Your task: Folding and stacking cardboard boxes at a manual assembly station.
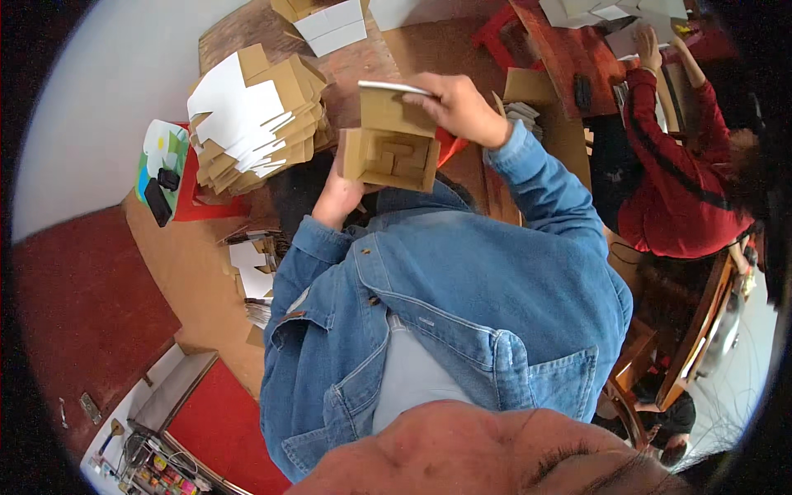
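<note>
A small cardboard box [392, 153], brown inside, is held up in front of my chest with its opening facing me. My left hand [338, 196] grips its left side, and the box hides most of the fingers. At the top, my right hand [458, 106] is closed on the raised lid, near its white folded edge. Folded flaps show on the box's bottom. To the left of the box, a tall, uneven stack of flat box blanks [256, 115], white on one face and brown on the other, rests on a wooden table [239, 33].
A white and brown box [334, 31] stands at the table's far end. Beside the stack, a dark phone [157, 202] lies on a red stool [198, 198]. More blanks [252, 268] lie below left. An open carton [532, 87] is at the right, near a person in red [672, 181] handling white boxes.
</note>
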The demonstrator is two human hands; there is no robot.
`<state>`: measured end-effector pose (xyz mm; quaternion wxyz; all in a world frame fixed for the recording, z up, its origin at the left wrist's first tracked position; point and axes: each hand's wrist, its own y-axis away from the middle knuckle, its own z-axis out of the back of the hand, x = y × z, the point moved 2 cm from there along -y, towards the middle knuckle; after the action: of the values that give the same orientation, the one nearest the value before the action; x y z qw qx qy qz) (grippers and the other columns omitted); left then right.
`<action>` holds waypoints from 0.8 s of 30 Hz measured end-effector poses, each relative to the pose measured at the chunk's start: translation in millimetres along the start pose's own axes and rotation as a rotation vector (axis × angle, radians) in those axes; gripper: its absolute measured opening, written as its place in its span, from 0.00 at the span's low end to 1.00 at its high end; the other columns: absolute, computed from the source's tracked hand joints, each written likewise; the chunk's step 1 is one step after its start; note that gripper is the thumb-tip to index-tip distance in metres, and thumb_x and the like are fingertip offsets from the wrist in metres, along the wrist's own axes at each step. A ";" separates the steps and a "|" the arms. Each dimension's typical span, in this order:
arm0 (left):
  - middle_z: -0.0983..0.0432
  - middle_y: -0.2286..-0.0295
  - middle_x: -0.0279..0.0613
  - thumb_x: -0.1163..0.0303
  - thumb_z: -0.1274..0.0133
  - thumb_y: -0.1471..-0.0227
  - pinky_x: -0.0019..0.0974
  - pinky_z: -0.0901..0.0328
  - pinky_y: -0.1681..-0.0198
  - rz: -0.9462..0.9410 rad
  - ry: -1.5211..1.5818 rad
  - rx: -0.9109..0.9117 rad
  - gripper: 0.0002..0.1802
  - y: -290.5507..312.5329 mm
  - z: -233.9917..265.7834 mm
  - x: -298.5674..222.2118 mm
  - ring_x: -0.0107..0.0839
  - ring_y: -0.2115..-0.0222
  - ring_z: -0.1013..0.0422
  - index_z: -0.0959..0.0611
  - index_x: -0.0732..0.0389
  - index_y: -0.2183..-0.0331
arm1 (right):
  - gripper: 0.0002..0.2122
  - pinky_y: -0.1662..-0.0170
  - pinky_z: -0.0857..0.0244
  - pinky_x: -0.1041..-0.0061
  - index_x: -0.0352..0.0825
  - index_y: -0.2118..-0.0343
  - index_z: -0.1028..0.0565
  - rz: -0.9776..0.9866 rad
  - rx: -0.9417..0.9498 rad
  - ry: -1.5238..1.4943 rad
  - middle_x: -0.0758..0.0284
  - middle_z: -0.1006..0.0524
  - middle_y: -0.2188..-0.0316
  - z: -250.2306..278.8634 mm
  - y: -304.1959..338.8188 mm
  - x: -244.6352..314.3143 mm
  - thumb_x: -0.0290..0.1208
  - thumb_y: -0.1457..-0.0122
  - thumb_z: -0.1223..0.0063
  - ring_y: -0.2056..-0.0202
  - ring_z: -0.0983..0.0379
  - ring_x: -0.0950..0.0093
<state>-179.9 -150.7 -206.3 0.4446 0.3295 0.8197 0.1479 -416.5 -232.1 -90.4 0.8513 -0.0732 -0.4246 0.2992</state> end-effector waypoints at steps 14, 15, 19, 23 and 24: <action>0.25 0.63 0.47 0.71 0.37 0.46 0.39 0.32 0.50 -1.236 -1.042 -0.646 0.23 41.6 -61.9 -89.9 0.37 0.53 0.26 0.22 0.66 0.49 | 0.14 0.56 0.27 0.65 0.37 0.55 0.18 0.018 -0.005 -0.066 0.56 0.17 0.64 -5.9 -86.5 -65.2 0.40 0.38 0.39 0.62 0.19 0.57; 0.24 0.65 0.48 0.72 0.38 0.46 0.39 0.30 0.52 -1.227 -1.234 -0.469 0.20 31.7 -68.8 -98.1 0.40 0.57 0.25 0.20 0.66 0.52 | 0.14 0.57 0.27 0.65 0.38 0.55 0.18 0.050 0.019 -0.038 0.56 0.17 0.64 -11.6 -93.8 -70.9 0.40 0.37 0.40 0.63 0.19 0.57; 0.20 0.64 0.56 0.80 0.46 0.48 0.47 0.28 0.55 -0.920 -1.713 -0.193 0.09 -34.5 -85.6 -107.6 0.50 0.60 0.22 0.16 0.66 0.63 | 0.13 0.58 0.27 0.64 0.40 0.54 0.18 0.083 0.135 -0.027 0.56 0.17 0.66 -22.4 -111.5 -79.7 0.41 0.37 0.41 0.63 0.20 0.56; 0.19 0.63 0.59 0.73 0.54 0.44 0.54 0.27 0.57 -0.495 -2.071 -0.146 0.14 -111.1 -46.0 -89.5 0.55 0.60 0.22 0.13 0.65 0.67 | 0.12 0.57 0.28 0.66 0.35 0.54 0.19 0.062 0.161 0.009 0.58 0.17 0.64 -29.5 -123.8 -76.0 0.36 0.36 0.42 0.65 0.21 0.59; 0.19 0.63 0.59 0.73 0.54 0.44 0.54 0.27 0.57 -0.497 -2.070 -0.152 0.14 -120.3 -38.1 -84.7 0.55 0.60 0.22 0.13 0.65 0.67 | 0.12 0.57 0.28 0.66 0.35 0.54 0.19 0.067 0.162 0.009 0.58 0.17 0.64 -31.3 -125.5 -78.8 0.36 0.36 0.42 0.65 0.21 0.59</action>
<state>-227.8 -294.5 -195.9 0.9616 0.0899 0.0760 -0.2480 -372.7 -374.8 -116.1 0.8459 -0.0196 -0.3924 0.3606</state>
